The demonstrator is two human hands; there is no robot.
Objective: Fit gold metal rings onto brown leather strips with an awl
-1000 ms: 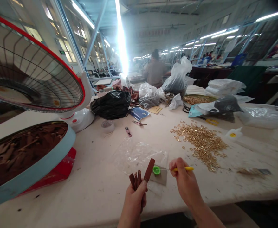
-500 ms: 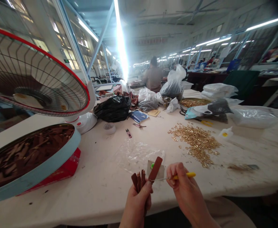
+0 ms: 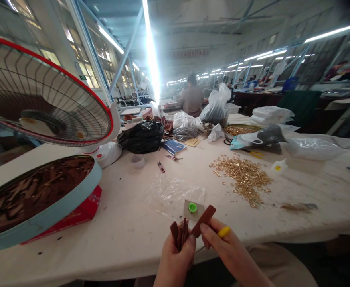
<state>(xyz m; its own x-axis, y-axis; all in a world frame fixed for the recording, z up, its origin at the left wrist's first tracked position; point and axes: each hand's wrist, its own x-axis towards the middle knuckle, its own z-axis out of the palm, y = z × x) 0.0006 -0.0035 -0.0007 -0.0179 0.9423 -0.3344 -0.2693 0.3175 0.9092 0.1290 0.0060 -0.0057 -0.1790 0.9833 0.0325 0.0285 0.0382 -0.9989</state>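
The left hand (image 3: 177, 255) is closed around a bundle of brown strips (image 3: 180, 235), which stand up out of the fist in a loose fan, and its thumb presses near the lower end of a single brown strip (image 3: 204, 220). The right hand (image 3: 215, 237) pinches this same strip along its side, thumb on the face turned to the camera, while a yellow handle (image 3: 224, 232) sticks out from between its fingers; the rest of that tool is hidden. The strip slants up to the right, between the two hands, above the near edge of the bench (image 3: 127, 239).

Just beyond it lies a grey card (image 3: 189, 216) with a small green cup (image 3: 192, 207) on it, and past the card is a crumpled clear plastic sheet (image 3: 171, 193). Farther right a heap of gold rings (image 3: 246, 179) spreads over the cloth, with a small white bottle (image 3: 278, 167) beside it and a brush (image 3: 297, 207) lying nearer the front edge.

On the left, a round tray (image 3: 82, 203) full of brown pieces rests tilted on a red box (image 3: 85, 219), below a fan (image 3: 46, 99) with a red rim. A pair of snips (image 3: 161, 167) and a roll of tape (image 3: 137, 161) lie toward the middle, in front of a black bag (image 3: 141, 137) and a blue booklet (image 3: 174, 146).
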